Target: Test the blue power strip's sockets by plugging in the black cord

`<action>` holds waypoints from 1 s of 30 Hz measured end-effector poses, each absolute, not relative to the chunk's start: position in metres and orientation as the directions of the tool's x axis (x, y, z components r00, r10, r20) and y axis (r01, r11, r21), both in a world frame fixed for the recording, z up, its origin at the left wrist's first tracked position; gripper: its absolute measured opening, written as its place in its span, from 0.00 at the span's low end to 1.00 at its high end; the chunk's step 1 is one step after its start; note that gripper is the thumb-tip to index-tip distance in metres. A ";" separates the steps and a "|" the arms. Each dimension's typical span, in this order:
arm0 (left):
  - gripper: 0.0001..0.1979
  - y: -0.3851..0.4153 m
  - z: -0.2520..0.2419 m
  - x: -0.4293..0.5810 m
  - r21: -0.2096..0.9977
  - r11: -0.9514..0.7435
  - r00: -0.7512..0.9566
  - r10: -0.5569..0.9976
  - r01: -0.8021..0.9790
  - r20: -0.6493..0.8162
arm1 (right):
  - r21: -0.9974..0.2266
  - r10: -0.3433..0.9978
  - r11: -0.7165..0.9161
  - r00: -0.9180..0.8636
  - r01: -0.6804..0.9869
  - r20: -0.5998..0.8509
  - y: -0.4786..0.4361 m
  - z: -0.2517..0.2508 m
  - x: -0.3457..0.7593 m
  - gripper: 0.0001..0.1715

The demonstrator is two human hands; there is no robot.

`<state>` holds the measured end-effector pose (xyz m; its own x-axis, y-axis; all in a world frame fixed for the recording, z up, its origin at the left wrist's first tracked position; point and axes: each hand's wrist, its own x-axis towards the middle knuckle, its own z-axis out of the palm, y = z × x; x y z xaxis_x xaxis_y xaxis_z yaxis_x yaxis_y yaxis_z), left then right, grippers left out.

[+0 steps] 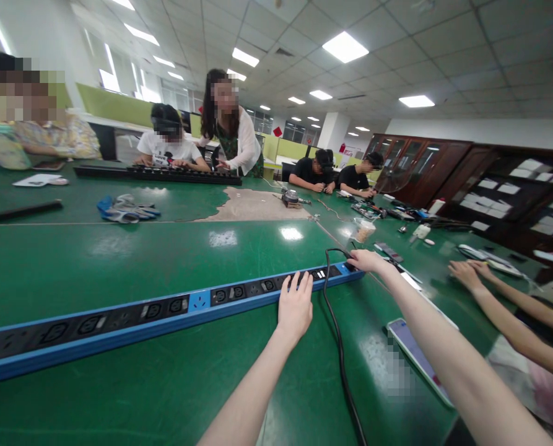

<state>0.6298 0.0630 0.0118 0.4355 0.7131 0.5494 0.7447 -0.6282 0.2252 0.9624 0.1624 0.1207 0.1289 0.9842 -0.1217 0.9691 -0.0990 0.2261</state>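
A long blue and black power strip (pixel 199 302) lies slantwise across the green table, its sockets facing up. My left hand (pixel 296 306) rests on the strip right of its middle, with fingers stretched over the sockets. At the strip's far right end, my right hand (pixel 366 260) has its fingers closed around a black plug (pixel 350 264) at the blue end socket. How deep the plug sits in the socket is hidden by my fingers. From there a black cable (pixel 336 328) loops over the strip and runs down between my arms to the front.
A phone (pixel 418 359) lies beneath my right forearm. Gloves (pixel 127 209), a black bar (pixel 23 212) and a long black strip (pixel 160 175) lie farther back. A plastic cup (pixel 364 230) stands beyond my right hand. At right are a co-worker's hands (pixel 469 271); several people sit around the table.
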 end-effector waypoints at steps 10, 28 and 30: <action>0.36 0.063 0.010 0.630 0.235 -0.631 0.426 0.708 0.739 0.563 | 0.209 0.992 -0.071 0.090 0.975 -0.087 0.157 0.122 0.963 0.20; 0.36 0.064 0.011 0.631 0.242 -0.615 0.418 0.725 0.750 0.547 | 0.316 0.989 0.011 0.036 0.949 -0.142 0.167 0.127 0.961 0.23; 0.36 0.064 0.012 0.631 0.241 -0.616 0.418 0.724 0.750 0.548 | 0.319 0.986 0.037 0.016 0.947 -0.163 0.168 0.129 0.963 0.23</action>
<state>0.6310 0.0636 0.0118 0.4182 0.7242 0.5484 0.7500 -0.6158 0.2413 0.9629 0.1684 0.1288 0.0163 0.9864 -0.1633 0.9469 0.0372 0.3194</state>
